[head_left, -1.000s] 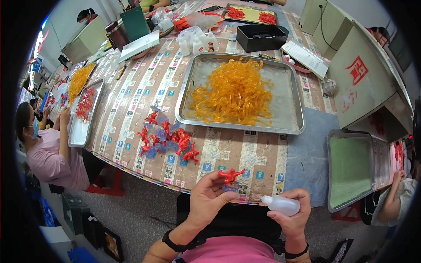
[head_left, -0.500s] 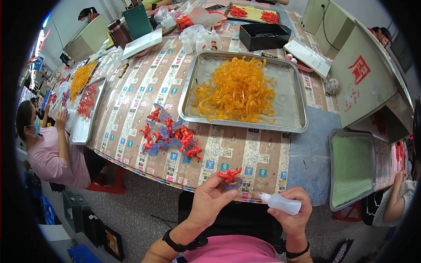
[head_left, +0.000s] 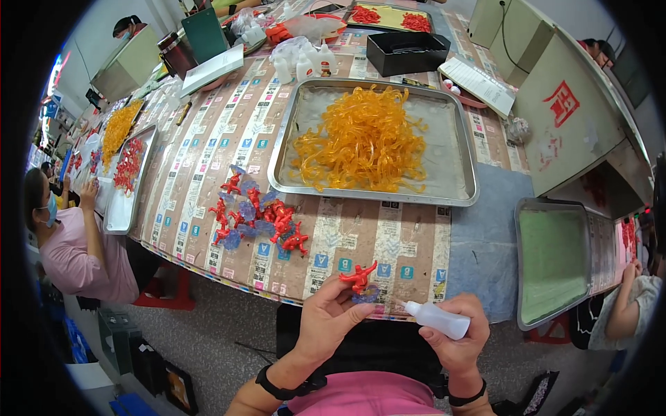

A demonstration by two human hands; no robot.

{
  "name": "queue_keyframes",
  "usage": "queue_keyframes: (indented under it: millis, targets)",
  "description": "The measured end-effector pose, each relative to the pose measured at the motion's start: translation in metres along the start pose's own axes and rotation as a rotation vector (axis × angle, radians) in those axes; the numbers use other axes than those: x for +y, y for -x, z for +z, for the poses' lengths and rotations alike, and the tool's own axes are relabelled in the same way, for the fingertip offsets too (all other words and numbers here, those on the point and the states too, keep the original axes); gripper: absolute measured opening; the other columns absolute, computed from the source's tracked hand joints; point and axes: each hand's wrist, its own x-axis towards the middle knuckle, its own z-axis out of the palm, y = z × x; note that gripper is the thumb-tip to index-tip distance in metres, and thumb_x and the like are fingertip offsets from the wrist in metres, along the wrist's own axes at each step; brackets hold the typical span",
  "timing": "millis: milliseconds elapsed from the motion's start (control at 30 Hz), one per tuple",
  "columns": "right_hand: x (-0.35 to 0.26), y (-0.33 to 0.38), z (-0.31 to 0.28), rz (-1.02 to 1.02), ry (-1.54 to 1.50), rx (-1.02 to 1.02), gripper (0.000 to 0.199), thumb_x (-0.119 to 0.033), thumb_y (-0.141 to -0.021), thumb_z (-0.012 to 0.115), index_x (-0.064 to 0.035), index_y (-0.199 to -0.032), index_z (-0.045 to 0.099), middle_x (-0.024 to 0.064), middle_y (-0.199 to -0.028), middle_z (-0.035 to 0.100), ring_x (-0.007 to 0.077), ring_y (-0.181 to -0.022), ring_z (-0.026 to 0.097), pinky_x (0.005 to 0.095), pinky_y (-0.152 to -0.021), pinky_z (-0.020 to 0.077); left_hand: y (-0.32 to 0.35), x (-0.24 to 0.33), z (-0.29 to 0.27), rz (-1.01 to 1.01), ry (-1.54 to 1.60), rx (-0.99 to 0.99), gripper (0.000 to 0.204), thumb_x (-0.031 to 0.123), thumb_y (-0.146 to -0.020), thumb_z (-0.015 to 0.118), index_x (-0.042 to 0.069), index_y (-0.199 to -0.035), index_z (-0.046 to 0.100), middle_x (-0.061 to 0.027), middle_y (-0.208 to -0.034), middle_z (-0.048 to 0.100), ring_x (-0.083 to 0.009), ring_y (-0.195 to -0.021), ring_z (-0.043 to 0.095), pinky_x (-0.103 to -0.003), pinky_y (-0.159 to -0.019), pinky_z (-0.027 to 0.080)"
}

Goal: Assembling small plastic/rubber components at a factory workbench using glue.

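Note:
Between the fingertips of my left hand point(head_left: 331, 313) is a small red figurine point(head_left: 359, 276) on a translucent purple base point(head_left: 365, 295), held upright near the table's front edge. My right hand point(head_left: 459, 331) grips a white squeeze bottle point(head_left: 438, 319), tilted so its thin nozzle points left toward the base. A small gap seems to separate the nozzle tip from the base. Beyond my left hand, a heap of similar red figurines point(head_left: 281, 220) with purple bases lies on the patterned table. Farther back, a metal tray point(head_left: 444, 194) carries a tangle of translucent orange curly strips point(head_left: 361, 142).
White bottles point(head_left: 304, 67) stand behind the tray, beside a black box point(head_left: 407, 55). A green-lined tray point(head_left: 553, 263) sits at the right, below a grey cabinet point(head_left: 590, 111). A person in pink point(head_left: 83, 243) works at the left by another tray point(head_left: 125, 208).
The view has shifted slightly, so the table and trays appear a little farther left. Both hands keep nearly the same pose, with figurine and bottle still held.

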Motion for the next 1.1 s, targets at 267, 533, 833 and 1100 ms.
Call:
queue_keyframes:
  millis: [267,533,833,1100]
  targets:
    - [-0.0001,0.0008,0.002,-0.02,0.046,0.007,0.034,-0.016,-0.067,0.085,-0.0034,-0.091,0.063,0.0073,-0.08,0.064,0.0182,-0.07,0.058,0.0295,-0.063,0.0436,-0.0035,-0.0013,0.0,0.017,0.006,-0.009,0.043,-0.009,-0.08,0.066,-0.003,-0.121,0.054,-0.0048,-0.116,0.048,-0.0161,-0.113,0.051,-0.029,-0.098,0.044]
    - [0.0009,0.003,0.0034,-0.04,0.1,0.008,0.037,-0.017,-0.067,0.085,-0.0025,-0.092,0.062,0.0078,-0.08,0.063,0.0194,-0.069,0.058,0.0299,-0.061,0.0441,-0.0026,-0.0054,-0.0029,0.035,-0.023,0.001,0.047,-0.007,-0.08,0.068,-0.002,-0.124,0.054,-0.0065,-0.121,0.054,-0.0178,-0.112,0.053,-0.032,-0.095,0.047]
    - [-0.0005,0.0034,0.0025,-0.078,0.152,-0.025,0.039,-0.015,-0.065,0.086,-0.0029,-0.094,0.062,0.0082,-0.08,0.063,0.0202,-0.066,0.059,0.0304,-0.059,0.0447,-0.0019,-0.0044,-0.0023,0.047,0.0,-0.014,0.045,-0.011,-0.079,0.065,-0.002,-0.122,0.054,-0.0047,-0.118,0.048,-0.0166,-0.115,0.05,-0.029,-0.098,0.044]
    - [0.0,0.0036,0.0034,-0.078,0.143,-0.025,0.04,-0.015,-0.065,0.086,-0.0036,-0.096,0.062,0.0083,-0.081,0.064,0.0206,-0.067,0.059,0.0302,-0.059,0.045,-0.0014,-0.0033,-0.0007,0.046,0.017,0.014,0.045,-0.007,-0.078,0.069,-0.002,-0.121,0.055,-0.0079,-0.12,0.056,-0.0174,-0.112,0.054,-0.032,-0.096,0.045]
